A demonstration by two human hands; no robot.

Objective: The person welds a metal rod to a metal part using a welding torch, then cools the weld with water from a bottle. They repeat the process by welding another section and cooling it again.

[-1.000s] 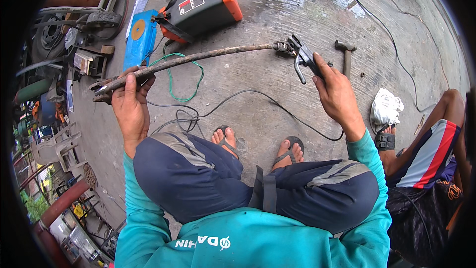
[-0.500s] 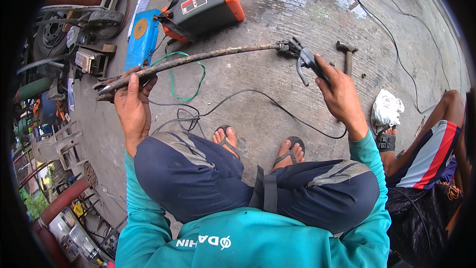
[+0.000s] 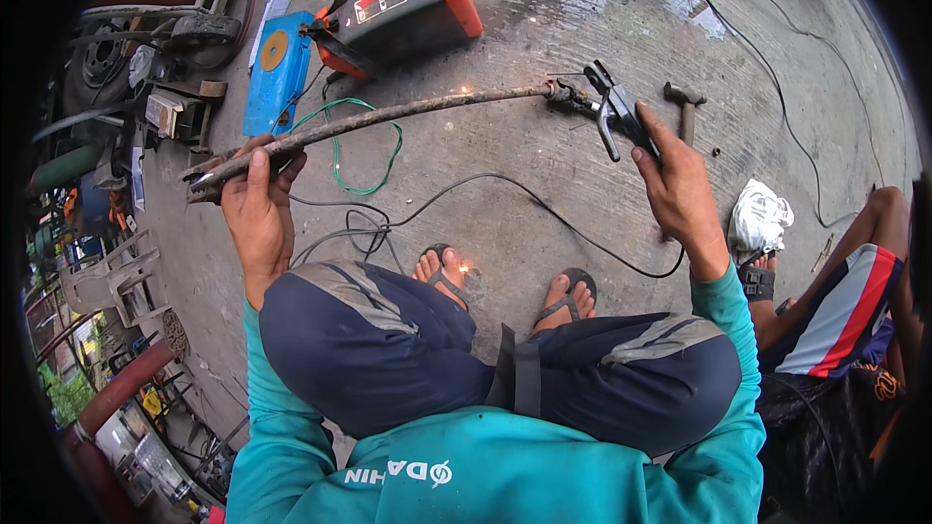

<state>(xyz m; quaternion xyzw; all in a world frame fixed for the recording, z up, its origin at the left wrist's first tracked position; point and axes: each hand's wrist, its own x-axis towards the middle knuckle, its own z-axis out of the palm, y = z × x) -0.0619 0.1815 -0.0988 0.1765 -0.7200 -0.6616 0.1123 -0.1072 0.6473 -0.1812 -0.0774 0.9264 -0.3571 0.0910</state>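
Note:
My left hand (image 3: 254, 213) grips the forked, rusty left end of a long metal bar (image 3: 396, 109), which runs slightly upward to a small blackened metal fitting (image 3: 555, 91) at its right end. My right hand (image 3: 670, 184) is closed on a black electrode holder (image 3: 621, 109) with a lever, angled up beside that fitting; a thin rod sticks out leftward from its jaws. Whether rod or holder touches the fitting, I cannot tell. Small bright sparks (image 3: 466, 89) show near the bar and by my left foot. A hammer (image 3: 687, 116) lies beyond my right hand.
A grey-orange welder (image 3: 403, 24), blue case (image 3: 277, 73), green wire (image 3: 388, 160) and black cables (image 3: 544, 189) lie on concrete (image 3: 524, 223). Metal clutter (image 3: 116, 78) fills the left. A white cloth (image 3: 759, 213) lies right, beside a seated person's bare leg (image 3: 869, 223).
My right hand and the electrode holder have shifted a little right, the holder's jaws rising slightly. Small bright sparks now appear. My left hand is almost unmoved.

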